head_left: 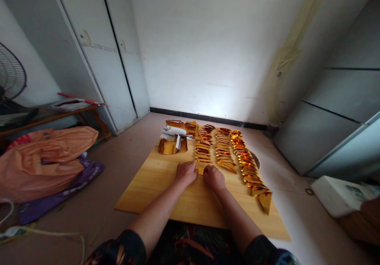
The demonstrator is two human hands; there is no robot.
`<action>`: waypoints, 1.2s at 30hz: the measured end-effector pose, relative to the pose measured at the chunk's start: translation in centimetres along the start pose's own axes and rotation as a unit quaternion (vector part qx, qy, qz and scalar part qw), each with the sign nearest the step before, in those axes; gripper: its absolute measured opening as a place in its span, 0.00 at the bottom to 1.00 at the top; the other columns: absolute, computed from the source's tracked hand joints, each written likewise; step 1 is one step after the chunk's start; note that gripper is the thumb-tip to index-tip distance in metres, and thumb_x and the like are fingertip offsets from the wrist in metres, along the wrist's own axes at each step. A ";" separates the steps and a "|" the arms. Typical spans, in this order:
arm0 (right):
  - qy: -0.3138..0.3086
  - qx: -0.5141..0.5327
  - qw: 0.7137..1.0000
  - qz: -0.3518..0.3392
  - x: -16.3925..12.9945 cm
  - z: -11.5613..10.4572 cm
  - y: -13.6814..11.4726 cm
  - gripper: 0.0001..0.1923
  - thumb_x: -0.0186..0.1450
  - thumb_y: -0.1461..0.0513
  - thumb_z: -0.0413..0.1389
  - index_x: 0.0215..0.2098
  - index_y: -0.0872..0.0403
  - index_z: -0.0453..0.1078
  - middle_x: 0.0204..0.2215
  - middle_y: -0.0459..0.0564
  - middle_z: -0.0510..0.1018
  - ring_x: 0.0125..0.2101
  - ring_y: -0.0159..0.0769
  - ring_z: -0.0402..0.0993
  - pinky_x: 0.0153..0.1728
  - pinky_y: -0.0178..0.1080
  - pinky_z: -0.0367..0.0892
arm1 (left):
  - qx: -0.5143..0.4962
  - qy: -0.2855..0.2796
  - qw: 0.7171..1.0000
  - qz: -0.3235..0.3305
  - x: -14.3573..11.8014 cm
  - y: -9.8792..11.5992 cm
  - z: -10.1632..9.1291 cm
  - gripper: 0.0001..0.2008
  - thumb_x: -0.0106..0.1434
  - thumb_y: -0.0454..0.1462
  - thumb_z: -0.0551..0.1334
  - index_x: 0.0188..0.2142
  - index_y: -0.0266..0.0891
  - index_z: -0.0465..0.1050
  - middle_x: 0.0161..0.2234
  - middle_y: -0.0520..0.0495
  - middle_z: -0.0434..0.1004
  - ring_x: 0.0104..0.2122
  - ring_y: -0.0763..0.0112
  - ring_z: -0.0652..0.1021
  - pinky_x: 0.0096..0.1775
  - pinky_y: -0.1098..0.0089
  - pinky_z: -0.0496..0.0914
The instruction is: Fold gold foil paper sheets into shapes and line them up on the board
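Dark patterned sleeves [124, 251] nearest; bare forearms reach forward. Left hand [186, 172] and right hand [213, 177] press knuckles-up, grip narrow on a small gold foil piece [201, 170] between them, on the pale wooden surface [166, 193]. Beyond, three rows of folded, shiny gold foil shapes [225, 154]; a curled foil stack [170, 144] at left.

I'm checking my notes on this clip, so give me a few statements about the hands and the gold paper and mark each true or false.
1. Both hands, left hand and right hand, rest on the wooden board. True.
2. The folded gold pieces lie in rows on the board. True.
3. The hands are pressing a blue sheet. False: a gold sheet lies between them.
4. The orange plastic bag sits on the board. False: it lies on the floor, left.
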State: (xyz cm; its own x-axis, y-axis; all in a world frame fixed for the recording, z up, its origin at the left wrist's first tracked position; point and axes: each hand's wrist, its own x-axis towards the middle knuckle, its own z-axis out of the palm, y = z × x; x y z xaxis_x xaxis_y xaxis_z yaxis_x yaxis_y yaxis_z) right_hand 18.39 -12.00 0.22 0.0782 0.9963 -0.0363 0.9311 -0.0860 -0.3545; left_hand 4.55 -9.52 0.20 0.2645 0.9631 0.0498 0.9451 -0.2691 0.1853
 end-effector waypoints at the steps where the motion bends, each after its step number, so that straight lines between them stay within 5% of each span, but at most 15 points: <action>1: 0.000 0.003 1.000 0.005 0.1 0.0 0.0 0.09 0.62 0.63 0.48 0.35 0.50 0.71 0.37 0.48 0.77 0.36 0.33 0.73 0.30 0.32 0.57 | -0.002 0.000 1.000 0.003 -0.1 -0.1 0.0 0.10 0.62 0.40 0.55 0.39 0.40 0.70 0.40 0.44 0.78 0.42 0.62 0.76 0.43 0.63 0.65; 10: 0.001 0.006 0.999 0.035 0.4 0.1 -0.5 0.08 0.59 0.55 0.54 0.32 0.51 0.69 0.32 0.47 0.76 0.32 0.33 0.72 0.25 0.32 0.52 | -0.013 -0.017 1.000 0.006 -0.2 -0.2 -0.2 0.10 0.61 0.43 0.56 0.38 0.42 0.69 0.39 0.46 0.77 0.42 0.62 0.75 0.43 0.64 0.65; 18: 0.006 0.059 0.998 0.029 0.7 -0.2 0.5 0.04 0.55 0.64 0.56 0.30 0.53 0.71 0.29 0.48 0.77 0.29 0.31 0.70 0.26 0.31 0.54 | -0.037 -0.032 0.999 0.015 -0.3 -0.7 -0.5 0.07 0.60 0.39 0.56 0.37 0.43 0.69 0.38 0.49 0.76 0.41 0.65 0.75 0.42 0.67 0.64; 27: 0.007 0.098 0.995 0.006 1.4 0.0 2.0 0.12 0.53 0.73 0.51 0.28 0.55 0.73 0.27 0.48 0.78 0.30 0.31 0.72 0.30 0.29 0.58 | -0.075 -0.028 0.994 0.070 -0.1 -2.2 0.1 0.08 0.61 0.32 0.54 0.36 0.43 0.69 0.39 0.51 0.76 0.41 0.69 0.74 0.39 0.71 0.64; 36: 0.067 0.074 0.995 0.012 1.5 0.7 2.9 0.20 0.53 0.73 0.51 0.42 0.57 0.72 0.35 0.53 0.77 0.33 0.35 0.72 0.32 0.31 0.59 | -0.103 -0.022 0.992 0.074 -0.1 -2.8 0.8 0.15 0.54 0.26 0.54 0.39 0.42 0.68 0.40 0.50 0.75 0.41 0.69 0.74 0.39 0.71 0.64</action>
State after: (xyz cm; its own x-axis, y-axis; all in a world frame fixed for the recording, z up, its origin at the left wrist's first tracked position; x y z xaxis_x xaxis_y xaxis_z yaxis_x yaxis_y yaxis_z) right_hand 20.98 -10.80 -1.50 0.1550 0.9851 0.0746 0.8661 -0.0992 -0.4899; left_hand 2.02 -8.84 -1.11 0.4093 0.9110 0.0500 0.8377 -0.3969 0.3751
